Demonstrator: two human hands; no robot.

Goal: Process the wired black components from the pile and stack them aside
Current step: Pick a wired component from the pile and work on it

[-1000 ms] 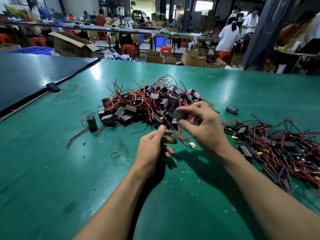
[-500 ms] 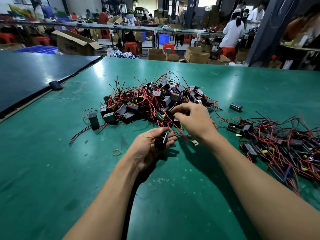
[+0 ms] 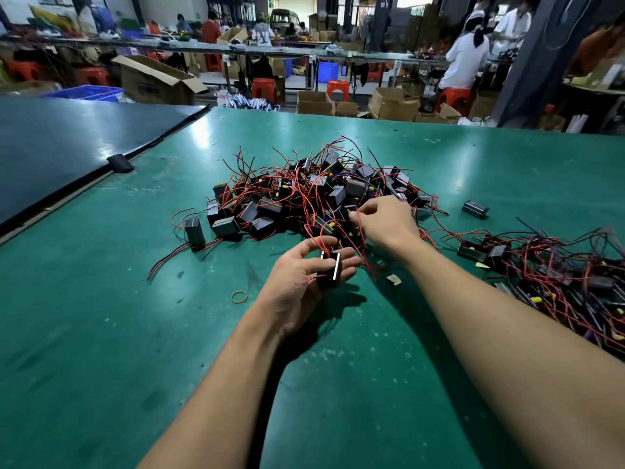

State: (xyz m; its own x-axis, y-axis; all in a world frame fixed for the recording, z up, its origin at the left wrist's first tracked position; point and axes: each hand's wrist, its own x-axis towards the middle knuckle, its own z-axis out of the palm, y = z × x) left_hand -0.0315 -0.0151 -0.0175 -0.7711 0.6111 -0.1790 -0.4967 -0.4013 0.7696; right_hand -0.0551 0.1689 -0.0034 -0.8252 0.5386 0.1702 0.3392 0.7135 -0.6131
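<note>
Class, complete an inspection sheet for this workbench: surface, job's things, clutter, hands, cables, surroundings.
Surface: green table, scuffed; dark mat at left.
Job's things: pile of wired black components, centre; second heap, right.
Clutter: yellow rubber band, paper scrap, lone black component.
Hands: left hand holds one component; right hand pinches a red wire at the pile.
Cables: red and black leads, tangled, some trailing left.
Surroundings: cardboard boxes, red stools, people at far benches.

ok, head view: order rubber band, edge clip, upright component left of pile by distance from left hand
1. Rubber band, just left of the left hand.
2. Upright component, pile's left edge.
3. Edge clip, far left.
</note>
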